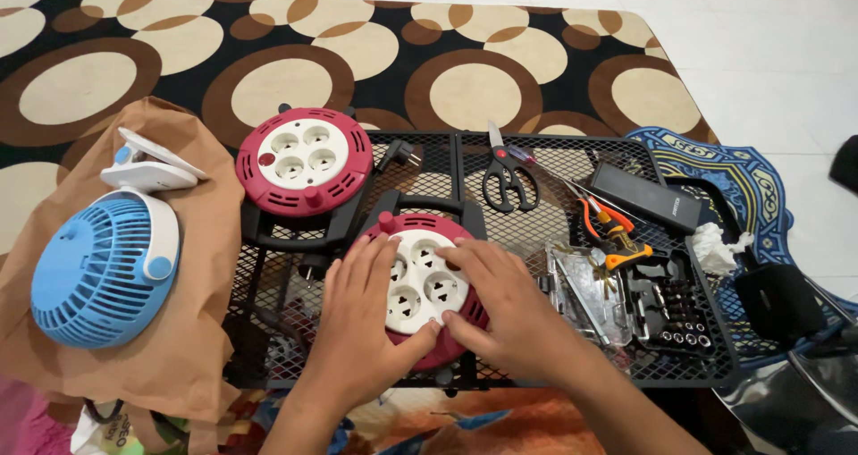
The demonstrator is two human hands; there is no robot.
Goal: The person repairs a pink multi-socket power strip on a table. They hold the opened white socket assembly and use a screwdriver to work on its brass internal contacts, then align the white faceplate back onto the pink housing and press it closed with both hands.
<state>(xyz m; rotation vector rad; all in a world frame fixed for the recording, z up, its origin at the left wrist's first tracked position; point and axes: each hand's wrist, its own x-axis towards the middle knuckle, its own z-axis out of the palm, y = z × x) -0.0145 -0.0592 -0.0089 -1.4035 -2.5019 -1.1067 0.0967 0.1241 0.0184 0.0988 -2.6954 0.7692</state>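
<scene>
Both hands rest on a round red plastic cable reel with a white four-socket face [418, 285], which lies flat near the front edge of a black metal mesh desk [554, 160]. The left hand [362, 325] lies palm down over the reel's left side, fingers spread and loosely curved across the white face, its thumb reaching toward the lower rim; it is pressed on the reel rather than closed round it. The right hand [500, 307] covers the right side, fingers bent, with the fingertips on the socket face and the thumb at the lower red rim, so the reel is held between the two hands. Just behind and to the left sits a second red and white cable reel [304, 160] in a black frame, socket face up. Farther back on the mesh lie black-handled scissors [508, 176], and to the right orange-handled pliers [612, 231], a black rectangular box [645, 196] and an open black case of screwdriver bits [666, 307]. Left of the desk, on crumpled brown paper [192, 330], lies a blue and white clip-on fan [103, 267]. A brown and cream circle-patterned rug [465, 80] lies beneath everything.
</scene>
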